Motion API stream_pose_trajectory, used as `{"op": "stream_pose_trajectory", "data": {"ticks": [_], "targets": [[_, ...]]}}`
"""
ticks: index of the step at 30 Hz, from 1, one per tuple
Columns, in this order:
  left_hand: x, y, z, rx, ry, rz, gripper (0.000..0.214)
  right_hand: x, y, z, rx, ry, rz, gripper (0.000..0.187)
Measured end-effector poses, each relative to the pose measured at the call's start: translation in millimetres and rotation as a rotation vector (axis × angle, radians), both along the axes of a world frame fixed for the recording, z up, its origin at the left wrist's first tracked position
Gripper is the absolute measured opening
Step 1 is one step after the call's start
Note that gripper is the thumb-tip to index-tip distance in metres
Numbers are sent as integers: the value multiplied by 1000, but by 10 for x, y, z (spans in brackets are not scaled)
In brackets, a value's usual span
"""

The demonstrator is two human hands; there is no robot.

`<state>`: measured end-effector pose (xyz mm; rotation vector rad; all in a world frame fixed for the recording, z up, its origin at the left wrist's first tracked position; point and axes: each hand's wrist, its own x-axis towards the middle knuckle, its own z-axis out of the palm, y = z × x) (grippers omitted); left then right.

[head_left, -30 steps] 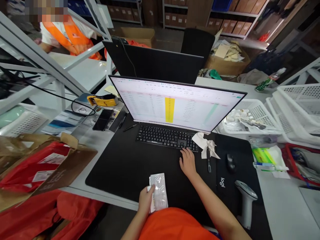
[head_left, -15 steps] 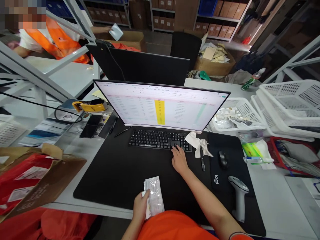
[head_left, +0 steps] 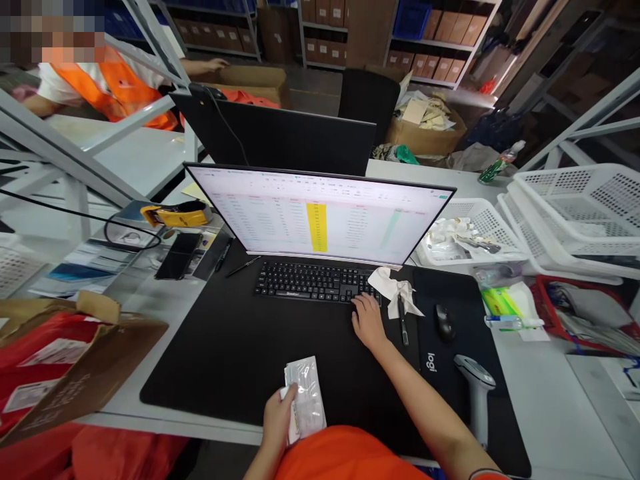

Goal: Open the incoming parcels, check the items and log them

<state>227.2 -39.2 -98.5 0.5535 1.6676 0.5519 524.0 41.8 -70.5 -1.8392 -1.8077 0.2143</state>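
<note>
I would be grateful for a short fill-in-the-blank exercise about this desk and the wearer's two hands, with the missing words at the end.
1. A plastic packet is held in the ____ hand.
2. The other hand has its fingers at the near edge of the ____.
3. On the lit screen, the most vivid column is ____.
4. The mouse pad bears the printed word ____.

Missing words: left; keyboard; yellow; logi.
</note>
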Motion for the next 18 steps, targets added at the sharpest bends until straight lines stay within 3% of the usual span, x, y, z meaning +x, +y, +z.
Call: {"op": "stream_pose_trajectory", "data": {"ticks": [3, 5, 6, 8, 10, 12, 14, 18], "targets": [[20, -5, 46, -33, -60, 73, 56, -258, -296, -3, -25, 199, 79, 30], [79, 20, 151, -41, -126, 125, 59, -494, -579, -10, -121, 392, 99, 30], [126, 44, 225, -32, -163, 139, 61, -611, -725, -4, -202, 507, 117, 38], [258, 116, 402, 26, -216, 112, 64, -811, -977, 39, -367, 727, 195, 72], [430, 205, 584, 116, -231, 24, 64, -928, -1130, 118, -428, 867, 258, 104], [625, 288, 735, 180, -260, -75, 65, -950, -1170, 209, -376, 912, 205, 115], [816, 344, 834, 189, -313, -150, 67, -894, -1129, 280, -327, 932, 61, 114], [1103, 349, 882, 135, -337, -282, 73, -686, -1035, 294, -327, 922, -92, 109]]}}
